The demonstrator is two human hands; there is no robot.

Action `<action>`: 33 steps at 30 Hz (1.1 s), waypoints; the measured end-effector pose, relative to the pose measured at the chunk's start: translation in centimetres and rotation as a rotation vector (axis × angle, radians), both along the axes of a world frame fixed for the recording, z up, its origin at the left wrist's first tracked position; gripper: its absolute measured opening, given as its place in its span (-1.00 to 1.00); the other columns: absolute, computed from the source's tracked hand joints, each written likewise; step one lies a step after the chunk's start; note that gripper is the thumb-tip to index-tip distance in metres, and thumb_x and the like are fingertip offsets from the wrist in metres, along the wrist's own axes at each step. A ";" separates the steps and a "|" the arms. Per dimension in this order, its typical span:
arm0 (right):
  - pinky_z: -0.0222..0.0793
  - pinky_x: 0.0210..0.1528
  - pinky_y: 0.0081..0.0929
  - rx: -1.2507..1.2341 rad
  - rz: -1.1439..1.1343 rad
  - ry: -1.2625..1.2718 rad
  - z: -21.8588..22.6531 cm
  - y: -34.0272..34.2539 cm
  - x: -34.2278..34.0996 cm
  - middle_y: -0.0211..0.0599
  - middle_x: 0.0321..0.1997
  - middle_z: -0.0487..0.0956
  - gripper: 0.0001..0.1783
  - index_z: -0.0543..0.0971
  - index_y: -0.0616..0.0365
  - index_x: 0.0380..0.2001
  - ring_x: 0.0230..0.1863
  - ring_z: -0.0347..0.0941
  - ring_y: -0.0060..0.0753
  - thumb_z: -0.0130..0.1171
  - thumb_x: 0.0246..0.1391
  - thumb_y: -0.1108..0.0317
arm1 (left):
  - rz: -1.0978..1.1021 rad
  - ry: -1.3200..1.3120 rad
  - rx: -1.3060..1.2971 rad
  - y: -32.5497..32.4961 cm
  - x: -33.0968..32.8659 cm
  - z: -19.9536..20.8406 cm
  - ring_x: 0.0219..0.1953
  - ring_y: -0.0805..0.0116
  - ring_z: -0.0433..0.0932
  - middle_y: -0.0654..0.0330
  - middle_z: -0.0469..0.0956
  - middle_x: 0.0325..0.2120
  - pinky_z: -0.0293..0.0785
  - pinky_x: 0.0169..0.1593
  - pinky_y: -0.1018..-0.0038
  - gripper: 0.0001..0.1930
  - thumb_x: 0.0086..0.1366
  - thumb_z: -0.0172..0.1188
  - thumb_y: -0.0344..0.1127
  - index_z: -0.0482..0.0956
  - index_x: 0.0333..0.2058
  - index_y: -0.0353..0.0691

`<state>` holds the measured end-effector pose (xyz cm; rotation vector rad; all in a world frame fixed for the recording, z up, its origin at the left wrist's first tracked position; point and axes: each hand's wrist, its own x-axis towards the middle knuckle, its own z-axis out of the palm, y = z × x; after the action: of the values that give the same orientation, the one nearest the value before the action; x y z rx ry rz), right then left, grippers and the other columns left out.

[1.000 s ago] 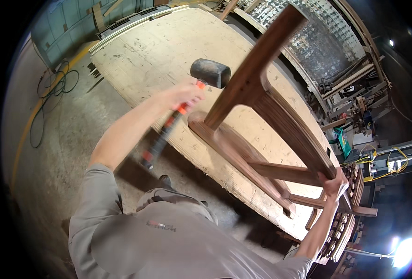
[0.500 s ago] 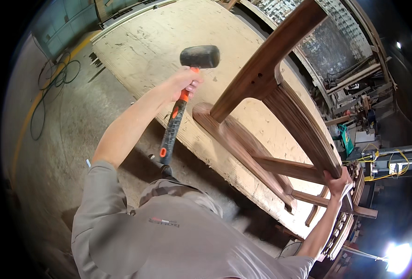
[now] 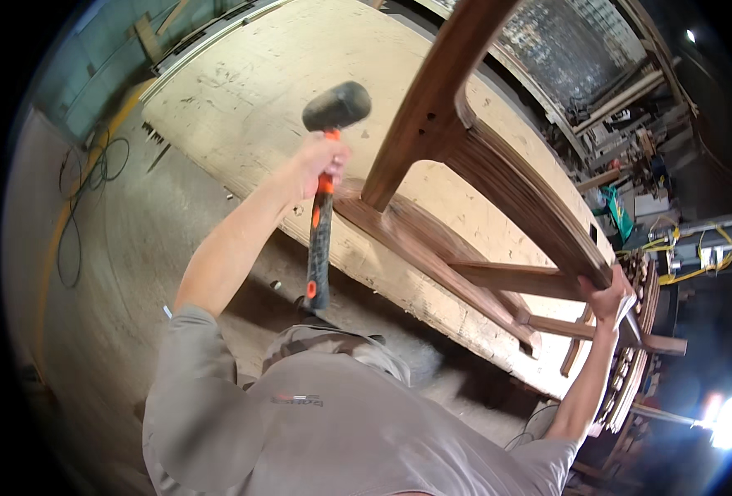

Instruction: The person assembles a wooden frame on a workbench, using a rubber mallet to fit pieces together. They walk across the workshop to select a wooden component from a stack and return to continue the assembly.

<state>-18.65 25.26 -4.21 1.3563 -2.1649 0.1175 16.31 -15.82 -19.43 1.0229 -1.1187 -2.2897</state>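
Note:
My left hand (image 3: 323, 162) is wrapped round the orange neck of a rubber mallet (image 3: 320, 244), just below its black head. The mallet is held up over the near left edge of the worktable, its black-and-orange handle hanging down toward me. On the right, my right hand (image 3: 607, 299) grips the near end of a curved rail of a dark brown wooden furniture frame (image 3: 507, 186). The frame looks like part of a chair, with crossbars and two small dark holes at a joint. It stands tilted on the worktable, and the mallet head is apart from it.
A pale, scuffed plywood worktable (image 3: 242, 91) stretches away in front of me. Hoses (image 3: 105, 169) lie on the concrete floor at left. Stacked wooden parts (image 3: 631, 376), yellow cables (image 3: 705, 264) and a bright lamp (image 3: 731, 420) are at right.
The mallet has shifted slightly left relative to the frame, its handle now more upright and its head tilted. My right hand keeps its grip on the frame. The whole view has shifted a little.

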 end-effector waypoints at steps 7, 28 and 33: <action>0.47 -0.44 -0.24 0.040 -0.125 0.065 -0.2 0.3 -0.3 -0.19 -0.52 0.59 -0.29 0.55 0.09 -0.44 -0.50 0.55 -0.10 0.44 -0.43 -0.33 | -0.081 0.124 0.009 3.2 -1.1 -2.8 -0.75 0.64 0.15 0.48 0.20 -0.73 0.11 -0.66 0.58 -0.79 0.18 0.09 -0.46 0.24 -0.52 -0.04; 0.33 -0.58 -0.51 -0.673 0.225 -1.876 -10.0 21.0 14.8 -0.44 -0.57 0.46 -0.77 0.46 0.19 -0.19 -0.61 0.39 -0.60 0.18 0.13 0.34 | -0.328 0.073 -1.783 37.5 -12.2 10.4 -0.27 0.11 0.62 0.09 0.61 -0.34 0.55 -0.20 0.35 -0.61 -0.03 0.49 -0.28 0.57 -0.25 -0.29; 0.13 -0.77 -0.65 -1.343 -0.165 -1.646 -10.4 31.0 4.6 -0.52 -0.71 0.31 -0.86 0.33 0.11 -0.39 -0.77 0.20 -0.67 0.10 0.12 0.49 | 0.079 -0.287 -2.362 33.1 -22.1 15.2 0.18 0.08 0.33 0.09 0.39 0.10 0.28 0.21 0.18 -0.09 -0.15 0.51 0.08 0.32 0.17 -0.09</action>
<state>-14.08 56.22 -14.64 0.0085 -2.0429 2.7090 -5.75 17.24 -4.23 0.1485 -2.3183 0.2829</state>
